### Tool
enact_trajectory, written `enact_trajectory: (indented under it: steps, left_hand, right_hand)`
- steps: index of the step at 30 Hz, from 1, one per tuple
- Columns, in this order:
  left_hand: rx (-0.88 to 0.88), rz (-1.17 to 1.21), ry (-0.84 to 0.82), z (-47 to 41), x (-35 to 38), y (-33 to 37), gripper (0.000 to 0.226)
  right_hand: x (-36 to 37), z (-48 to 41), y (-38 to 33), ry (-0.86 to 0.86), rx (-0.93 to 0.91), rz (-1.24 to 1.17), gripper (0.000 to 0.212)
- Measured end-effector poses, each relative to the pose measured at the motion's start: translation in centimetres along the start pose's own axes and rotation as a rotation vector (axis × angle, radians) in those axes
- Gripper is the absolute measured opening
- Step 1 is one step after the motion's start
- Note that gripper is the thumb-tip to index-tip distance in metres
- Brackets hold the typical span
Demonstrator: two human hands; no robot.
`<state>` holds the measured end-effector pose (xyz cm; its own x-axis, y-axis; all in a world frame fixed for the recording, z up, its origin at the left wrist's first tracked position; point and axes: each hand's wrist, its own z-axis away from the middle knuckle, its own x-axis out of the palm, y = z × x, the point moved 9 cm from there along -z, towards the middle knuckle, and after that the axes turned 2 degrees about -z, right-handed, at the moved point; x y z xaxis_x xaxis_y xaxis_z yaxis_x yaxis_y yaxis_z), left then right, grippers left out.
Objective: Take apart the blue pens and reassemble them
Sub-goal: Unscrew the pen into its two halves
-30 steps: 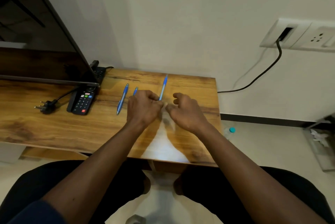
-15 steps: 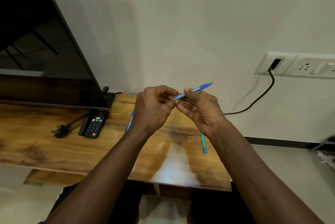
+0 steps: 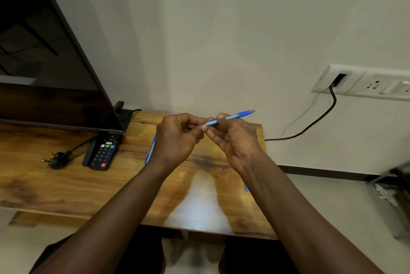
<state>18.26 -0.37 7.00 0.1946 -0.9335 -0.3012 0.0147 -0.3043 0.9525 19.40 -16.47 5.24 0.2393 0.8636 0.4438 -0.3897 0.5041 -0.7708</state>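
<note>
A wooden table (image 3: 66, 185) bears a remote (image 3: 101, 151), a plug (image 3: 56, 159) and a blue pen (image 3: 150, 153).

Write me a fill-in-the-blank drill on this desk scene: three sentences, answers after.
1. The left hand and right hand hold the blue pen ____ the table.
2. The loose plug lies to the ____ of the remote.
3. The black cable runs up to a ____ wall socket panel.

Missing words: above; left; white.

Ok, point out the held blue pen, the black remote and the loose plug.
Slim blue plastic pen (image 3: 233, 116): head view, mid-barrel.
Black rectangular plastic remote (image 3: 102, 155): head view, keypad.
Black three-pin plug (image 3: 58, 159): head view, plug body.
</note>
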Motion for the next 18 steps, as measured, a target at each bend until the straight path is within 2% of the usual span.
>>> enact_trajectory:
  steps: [4, 9, 14, 18]
  left_hand:
    - [-0.123, 0.214, -0.009, 0.1, -0.5, -0.9, 0.010]
    - [-0.205, 0.366, -0.020, 0.8, -0.7, -1.2, 0.011]
    - [-0.250, 0.370, 0.001, 1.3, -0.3, -2.1, 0.005]
    - [-0.258, 0.363, 0.030, 1.1, -0.2, -2.5, 0.008]
  right_hand:
    - [0.8, 0.3, 0.0, 0.002, 0.014, -0.015, 0.007]
    - [1.0, 0.9, 0.4, -0.012, 0.028, -0.044, 0.005]
    - [0.5, 1.1, 1.4, 0.013, 0.040, -0.058, 0.004]
    - [0.5, 0.9, 1.9, 0.020, 0.048, -0.089, 0.006]
